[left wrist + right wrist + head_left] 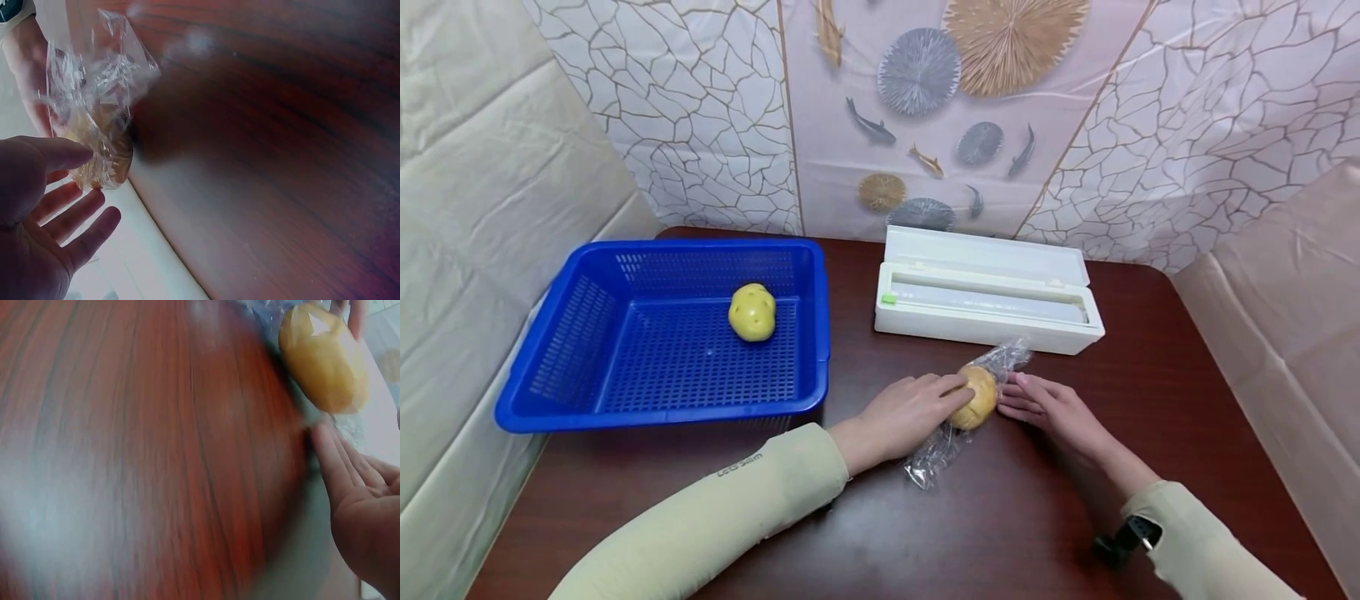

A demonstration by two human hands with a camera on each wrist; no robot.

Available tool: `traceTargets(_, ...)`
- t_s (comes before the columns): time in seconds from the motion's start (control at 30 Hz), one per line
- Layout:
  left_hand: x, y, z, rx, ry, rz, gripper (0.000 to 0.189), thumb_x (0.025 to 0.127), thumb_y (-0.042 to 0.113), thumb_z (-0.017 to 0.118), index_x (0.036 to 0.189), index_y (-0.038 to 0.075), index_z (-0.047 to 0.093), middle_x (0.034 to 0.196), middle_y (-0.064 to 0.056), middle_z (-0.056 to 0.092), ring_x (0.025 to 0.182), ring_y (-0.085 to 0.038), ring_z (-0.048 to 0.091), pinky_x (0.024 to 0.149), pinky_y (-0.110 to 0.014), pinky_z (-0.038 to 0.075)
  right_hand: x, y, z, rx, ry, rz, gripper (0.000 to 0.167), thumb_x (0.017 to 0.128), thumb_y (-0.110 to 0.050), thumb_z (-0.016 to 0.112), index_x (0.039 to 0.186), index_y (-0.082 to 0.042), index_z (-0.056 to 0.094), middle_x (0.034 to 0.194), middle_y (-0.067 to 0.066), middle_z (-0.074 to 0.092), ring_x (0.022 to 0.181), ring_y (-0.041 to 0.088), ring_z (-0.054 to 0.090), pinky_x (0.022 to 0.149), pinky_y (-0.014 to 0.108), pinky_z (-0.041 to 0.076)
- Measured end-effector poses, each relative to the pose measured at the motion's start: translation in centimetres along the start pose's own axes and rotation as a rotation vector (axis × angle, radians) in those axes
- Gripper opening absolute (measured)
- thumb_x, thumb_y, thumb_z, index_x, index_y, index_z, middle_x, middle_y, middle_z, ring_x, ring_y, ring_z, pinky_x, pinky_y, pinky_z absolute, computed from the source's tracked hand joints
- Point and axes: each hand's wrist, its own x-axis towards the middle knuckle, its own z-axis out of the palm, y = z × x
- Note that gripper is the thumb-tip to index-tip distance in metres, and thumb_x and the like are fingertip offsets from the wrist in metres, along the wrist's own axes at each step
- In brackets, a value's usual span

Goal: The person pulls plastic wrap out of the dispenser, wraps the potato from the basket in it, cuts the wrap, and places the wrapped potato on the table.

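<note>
A yellow potato point(981, 398) sits wrapped in clear plastic film on the table, and loose ends of the film point(934, 458) stick out on two sides. My left hand point(910, 414) holds the potato from the left, thumb and fingers about it. In the left wrist view the crumpled film point(103, 72) rises above the potato point(119, 156), and several fingers of that hand point(37, 212) are spread. On the potato's other side, my right hand point(1051, 408) has its fingers straight, with the fingertips close to the film. The right wrist view shows this hand point(365, 503) just below the potato point(325, 362).
A blue plastic basket point(662, 412) stands at the left with another potato point(752, 312) inside. Behind the hands, a white box point(970, 327) lies with its lid point(985, 252) up and a roll of film point(985, 302) inside. A patterned wall hanging closes off the back.
</note>
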Motion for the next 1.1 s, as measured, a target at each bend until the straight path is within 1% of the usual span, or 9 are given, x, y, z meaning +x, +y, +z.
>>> traceTargets(0.13, -0.2, -0.3, 0.1, -0.025, 0.014, 0.007, 0.044, 0.109, 0.014, 0.057, 0.153, 0.019, 0.056, 0.156, -0.005, 0.055, 0.126, -0.023, 0.064, 0.095, -0.037, 0.058, 0.8, 0.1, 1.0, 0.100, 0.065, -0.008, 0.055, 0.117, -0.025, 0.045, 0.151, 0.016, 0.034, 0.130, 0.002, 0.066, 0.120, 0.008, 0.068, 0.103, 0.029, 0.055)
traceTargets(0.27, -0.5, -0.6, 0.3, -0.072, 0.046, 0.022, 0.044, 0.106, 0.015, 0.063, 0.150, 0.017, 0.058, 0.151, -0.006, 0.058, 0.122, -0.024, 0.065, 0.096, -0.037, 0.057, 1.5, 0.2, 1.7, 0.218, 0.129, 0.000, 0.032, 0.116, -0.022, 0.048, 0.138, 0.002, 0.046, 0.121, -0.001, 0.070, 0.114, 0.009, 0.070, 0.101, 0.029, 0.056)
traceTargets(0.37, -0.6, -0.9, 0.4, -0.125, 0.065, 0.033, 0.049, 0.103, 0.016, 0.069, 0.151, 0.016, 0.057, 0.149, -0.008, 0.058, 0.123, -0.025, 0.065, 0.100, -0.038, 0.056, 1.9, 0.2, 2.1, 0.273, 0.166, 0.030, 0.027, 0.115, -0.021, 0.049, 0.135, -0.003, 0.046, 0.116, -0.004, 0.072, 0.110, 0.008, 0.071, 0.099, 0.027, 0.057)
traceTargets(0.57, -0.7, -1.2, 0.8, -0.154, 0.095, 0.049, 0.053, 0.101, 0.016, 0.072, 0.152, 0.017, 0.057, 0.148, -0.008, 0.057, 0.125, -0.025, 0.063, 0.101, -0.037, 0.056, 3.2, -0.1, 2.6, 0.201, 0.167, 0.083, 0.052, 0.115, -0.027, 0.050, 0.149, 0.008, 0.033, 0.120, -0.004, 0.065, 0.110, 0.006, 0.066, 0.099, 0.024, 0.055)
traceTargets(0.67, -0.7, -1.4, 1.2, -0.122, 0.127, 0.070, 0.049, 0.101, 0.015, 0.071, 0.149, 0.017, 0.061, 0.150, -0.009, 0.056, 0.126, -0.026, 0.062, 0.100, -0.038, 0.056, 3.7, -0.3, 2.7, 0.172, 0.175, 0.073, 0.047, 0.115, -0.027, 0.051, 0.146, 0.006, 0.038, 0.120, -0.004, 0.064, 0.112, 0.005, 0.064, 0.100, 0.024, 0.054)
traceTargets(0.77, -0.7, -1.6, 1.5, -0.095, 0.154, 0.090, 0.046, 0.102, 0.016, 0.070, 0.148, 0.017, 0.062, 0.154, -0.009, 0.054, 0.130, -0.027, 0.060, 0.101, -0.038, 0.056, 4.1, -0.7, 2.9, 0.190, 0.196, 0.058, 0.032, 0.114, -0.024, 0.052, 0.135, 0.000, 0.046, 0.116, -0.006, 0.065, 0.110, 0.004, 0.065, 0.097, 0.022, 0.054)
traceTargets(0.9, -0.7, -1.7, 1.5, -0.072, 0.138, 0.102, 0.044, 0.105, 0.018, 0.066, 0.149, 0.017, 0.061, 0.158, -0.005, 0.054, 0.136, -0.024, 0.058, 0.104, -0.037, 0.054, 4.4, -1.1, 3.0, 0.232, 0.209, 0.031, 0.019, 0.113, -0.020, 0.054, 0.125, -0.006, 0.050, 0.112, -0.006, 0.066, 0.104, 0.004, 0.066, 0.093, 0.021, 0.054)
traceTargets(0.97, -0.7, -1.6, 1.4, -0.062, 0.117, 0.097, 0.043, 0.107, 0.019, 0.063, 0.150, 0.018, 0.061, 0.159, -0.003, 0.054, 0.138, -0.022, 0.057, 0.104, -0.036, 0.054, 4.5, -1.1, 3.0, 0.231, 0.205, 0.013, 0.019, 0.113, -0.019, 0.055, 0.126, -0.006, 0.051, 0.113, -0.006, 0.067, 0.105, 0.004, 0.067, 0.093, 0.021, 0.055)
traceTargets(1.1, -0.6, -1.7, 1.4, -0.045, 0.099, 0.090, 0.042, 0.108, 0.020, 0.062, 0.151, 0.019, 0.060, 0.159, -0.002, 0.054, 0.137, -0.021, 0.058, 0.100, -0.035, 0.055, 4.7, -1.1, 3.0, 0.194, 0.202, -0.014, 0.031, 0.112, -0.018, 0.058, 0.137, -0.002, 0.049, 0.118, -0.007, 0.071, 0.109, 0.004, 0.067, 0.094, 0.021, 0.056)
